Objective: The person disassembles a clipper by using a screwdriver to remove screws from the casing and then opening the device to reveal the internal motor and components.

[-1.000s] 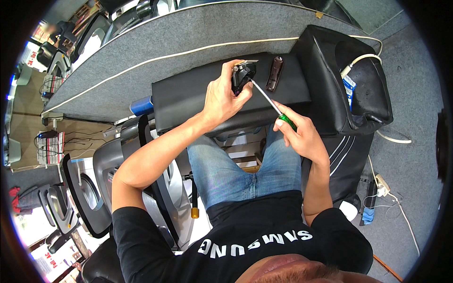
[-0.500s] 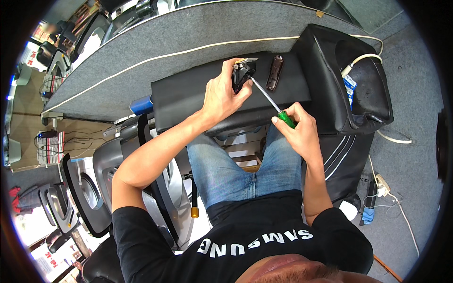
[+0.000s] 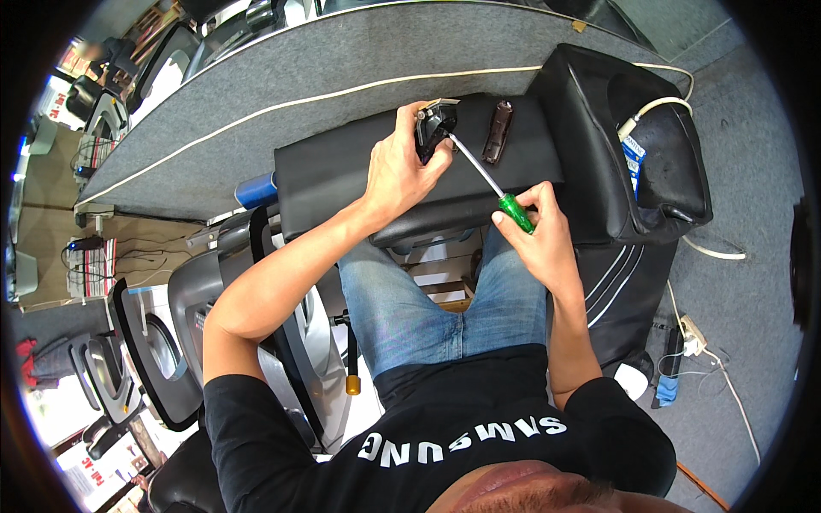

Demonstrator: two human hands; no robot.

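Observation:
My left hand (image 3: pixel 400 162) is closed around a black hair clipper (image 3: pixel 434 126), its metal blade edge pointing away from me. In my right hand (image 3: pixel 540 229) is a screwdriver (image 3: pixel 515 209) with a green handle, gripped between thumb and fingers. The tip of its steel shaft meets the clipper's underside near my left thumb; the exact contact spot is too small to tell. A dark brown clipper cover (image 3: pixel 498 132) lies on the black padded bench (image 3: pixel 342 162), just right of the clipper and apart from it.
A black padded seat (image 3: pixel 590 145) rises at the right, holding a blue and white packet (image 3: pixel 634 158) and a white cable plug (image 3: pixel 629 128). A white cord (image 3: pixel 376 83) runs along the grey partition behind the bench. Chairs (image 3: pixel 205 299) crowd the left. A power strip (image 3: pixel 694 336) lies on the floor.
The clipper in my left hand has shifted slightly left and tilted. The screwdriver has followed it a little up and left, with its tip still at the clipper.

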